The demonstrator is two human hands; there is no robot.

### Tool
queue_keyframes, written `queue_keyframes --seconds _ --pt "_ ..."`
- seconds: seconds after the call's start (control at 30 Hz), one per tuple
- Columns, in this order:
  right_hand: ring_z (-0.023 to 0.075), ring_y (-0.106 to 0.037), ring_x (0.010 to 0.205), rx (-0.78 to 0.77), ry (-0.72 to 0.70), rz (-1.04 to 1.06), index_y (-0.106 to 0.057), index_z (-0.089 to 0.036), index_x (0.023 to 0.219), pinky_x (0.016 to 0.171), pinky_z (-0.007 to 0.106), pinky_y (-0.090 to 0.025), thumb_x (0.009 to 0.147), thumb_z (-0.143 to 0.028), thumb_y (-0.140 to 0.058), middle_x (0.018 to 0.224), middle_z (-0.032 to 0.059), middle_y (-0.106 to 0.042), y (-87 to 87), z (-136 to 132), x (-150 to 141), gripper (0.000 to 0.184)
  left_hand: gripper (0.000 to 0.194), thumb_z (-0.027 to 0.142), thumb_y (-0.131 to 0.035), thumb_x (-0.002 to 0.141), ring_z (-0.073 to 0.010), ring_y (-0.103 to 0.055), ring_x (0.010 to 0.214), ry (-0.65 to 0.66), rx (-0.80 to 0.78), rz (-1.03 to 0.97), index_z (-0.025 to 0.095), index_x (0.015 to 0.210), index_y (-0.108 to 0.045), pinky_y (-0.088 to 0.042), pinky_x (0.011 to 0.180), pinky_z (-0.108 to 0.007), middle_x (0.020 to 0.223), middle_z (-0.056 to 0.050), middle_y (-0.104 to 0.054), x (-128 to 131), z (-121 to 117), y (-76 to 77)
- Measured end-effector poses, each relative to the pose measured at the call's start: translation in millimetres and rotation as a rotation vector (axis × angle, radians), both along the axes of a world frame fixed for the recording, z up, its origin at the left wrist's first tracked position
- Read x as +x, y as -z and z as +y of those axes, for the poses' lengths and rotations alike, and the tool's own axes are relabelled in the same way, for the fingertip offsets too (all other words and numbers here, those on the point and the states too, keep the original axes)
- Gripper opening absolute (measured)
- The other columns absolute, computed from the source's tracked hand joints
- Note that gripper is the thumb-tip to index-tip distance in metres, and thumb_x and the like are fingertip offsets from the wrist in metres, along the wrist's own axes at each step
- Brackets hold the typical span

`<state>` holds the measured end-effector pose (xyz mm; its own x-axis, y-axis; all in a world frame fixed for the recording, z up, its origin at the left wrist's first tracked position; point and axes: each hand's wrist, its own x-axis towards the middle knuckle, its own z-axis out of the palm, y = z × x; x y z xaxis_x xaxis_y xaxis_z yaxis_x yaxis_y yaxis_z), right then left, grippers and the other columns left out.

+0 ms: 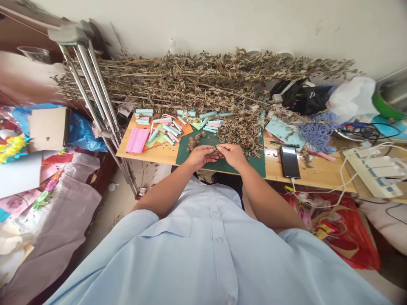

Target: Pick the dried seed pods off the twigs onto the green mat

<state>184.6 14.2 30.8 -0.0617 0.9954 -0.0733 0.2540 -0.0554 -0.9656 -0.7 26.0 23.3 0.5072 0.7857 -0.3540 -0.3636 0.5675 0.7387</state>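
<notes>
Left hand point(199, 156) and right hand point(233, 155) nearly closed, forearms angled inward, fingertips pinching a small brown dried-leaf sprig point(216, 151) above a dark green cutting mat point(256, 167)

The head camera looked from just above the person's chest, facing forward and steeply down, so the light blue shirt point(203, 254) filled the bottom of the frame. The left hand point(201, 156) and right hand point(232, 155) sat just above the centre, fairly near the lens, over the green cutting mat point(222, 163). The wooden table point(313, 171) ran across the middle distance, and the white wall point(222, 25) closed off the top of the frame.
</notes>
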Motion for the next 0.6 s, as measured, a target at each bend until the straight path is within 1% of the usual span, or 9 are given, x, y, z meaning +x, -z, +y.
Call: queue_keyframes --seconds 0.07,0.13,0.23,0.3,0.4,0.47,0.6 --pt "0.0209 -0.069 0.069 -0.003 -0.040 -0.016 -0.078 -0.021 0.103 0.066 0.036 -0.060 0.089 -0.050 -0.062 0.082 0.0052 -0.076 -0.1 -0.7 -0.2 0.036 0.026 0.024 -0.075 0.083 -0.0207 -0.075 0.080 -0.014 -0.037 -0.015 0.009 0.102 -0.066 -0.060 0.071 -0.030 0.087 -0.015 -0.076 0.5 -0.7 0.1" --pt "0.0211 -0.070 0.076 0.049 -0.071 -0.111 -0.077 -0.021 0.109 0.071 0.037 -0.059 0.089 -0.047 -0.063 0.089 0.0058 -0.077 -0.2 -2.8 -1.1 0.035 0.021 0.022 -0.073 0.084 -0.0199 -0.075 0.078 -0.040 -0.055 -0.028 0.009 0.098 -0.066 -0.061 0.073 -0.031 0.083 -0.013 -0.075 1.3 -1.1 1.7" --pt "0.0221 -0.069 0.087 0.219 -0.084 -0.325 -0.075 -0.021 0.115 0.084 0.039 -0.057 0.085 -0.035 -0.068 0.101 0.0074 -0.075 0.3 -7.5 -4.1 0.034 0.016 0.018 -0.073 0.083 -0.0172 -0.073 0.072 -0.084 -0.053 -0.036 0.009 0.094 -0.067 -0.062 0.074 -0.032 0.080 -0.010 -0.074 3.3 -2.8 4.6" --pt "0.0230 -0.068 0.093 0.319 -0.086 -0.407 -0.075 -0.020 0.116 0.090 0.040 -0.055 0.087 -0.028 -0.065 0.104 0.0084 -0.073 1.2 -10.4 -6.5 0.032 0.014 0.018 -0.073 0.083 -0.0159 -0.072 0.071 -0.100 -0.040 -0.035 0.009 0.093 -0.067 -0.062 0.074 -0.032 0.080 -0.009 -0.074 4.8 -4.7 4.9" --pt "0.0230 -0.068 0.098 0.372 -0.077 -0.420 -0.075 -0.021 0.116 0.091 0.039 -0.054 0.090 -0.024 -0.059 0.106 0.0086 -0.072 2.5 -13.4 -8.6 0.031 0.015 0.020 -0.074 0.083 -0.0152 -0.071 0.071 -0.094 -0.023 -0.035 0.010 0.091 -0.066 -0.062 0.074 -0.033 0.080 -0.008 -0.073 5.5 -7.7 3.0" --pt "0.0226 -0.068 0.097 0.368 -0.071 -0.395 -0.075 -0.022 0.115 0.091 0.038 -0.054 0.090 -0.025 -0.060 0.105 0.0078 -0.072 3.1 -14.3 -8.9 0.030 0.017 0.022 -0.075 0.082 -0.0155 -0.071 0.071 -0.091 -0.023 -0.049 0.010 0.090 -0.064 -0.062 0.075 -0.034 0.079 -0.007 -0.071 5.1 -9.2 1.2" --pt "0.0216 -0.067 0.096 0.351 -0.045 -0.347 -0.075 -0.025 0.114 0.089 0.037 -0.054 0.089 -0.029 -0.062 0.104 0.0057 -0.072 5.1 -15.5 -10.8 0.028 0.024 0.030 -0.076 0.083 -0.0154 -0.069 0.073 -0.140 -0.019 -0.101 0.012 0.091 -0.062 -0.062 0.076 -0.036 0.078 -0.004 -0.069 6.1 -11.0 -0.5"
